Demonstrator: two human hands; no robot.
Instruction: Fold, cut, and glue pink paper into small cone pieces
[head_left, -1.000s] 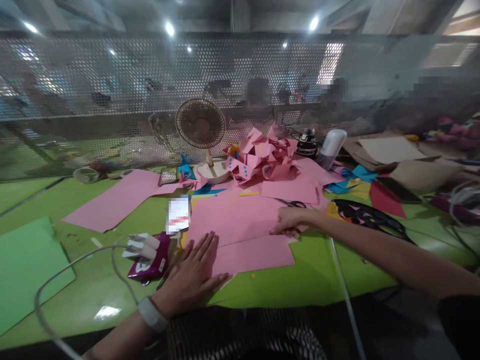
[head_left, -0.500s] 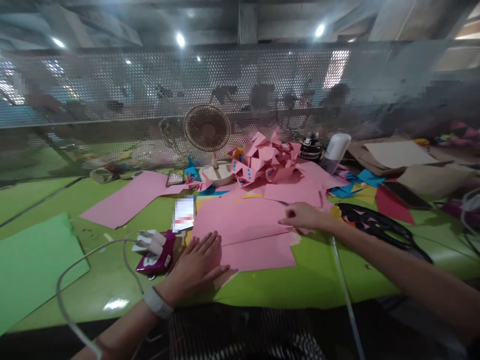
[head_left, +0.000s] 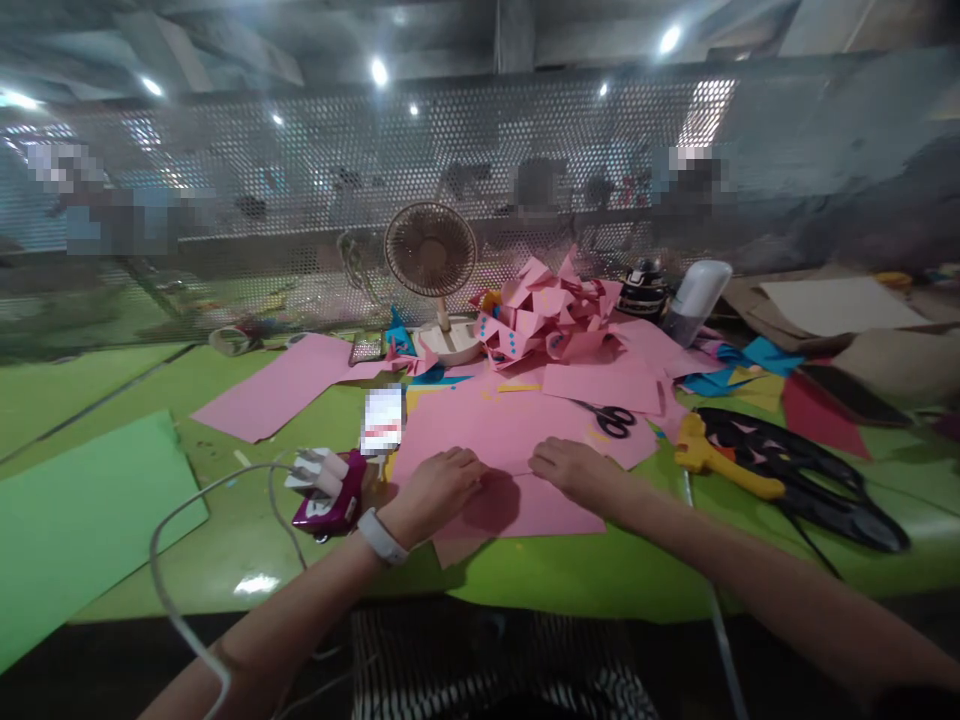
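A large pink paper sheet (head_left: 450,420) lies on the table with another pink sheet (head_left: 562,508) under its near side. My left hand (head_left: 442,488) is closed at the upper sheet's near edge, fingers bent and together, thumb hidden; a shadow falls beside it. Facing it, my right hand (head_left: 574,468) has its fingers curled at the same edge, thumb also out of sight. Both appear to pinch that sheet. Black-handled scissors (head_left: 613,420) rest on pink paper beyond my right hand.
Behind are a small fan (head_left: 431,250) and a heap of folded pink paper (head_left: 555,315). A purple power adapter (head_left: 330,505) with plugs and a cable sits left, near a phone (head_left: 382,420). On the right lies a yellow-and-black tool (head_left: 727,470). Green paper (head_left: 90,520) lies far left.
My left hand has gone from lying flat to curled at the sheet's edge. My right hand has come nearer and left, away from the scissors, which now show. The view has shifted slightly.
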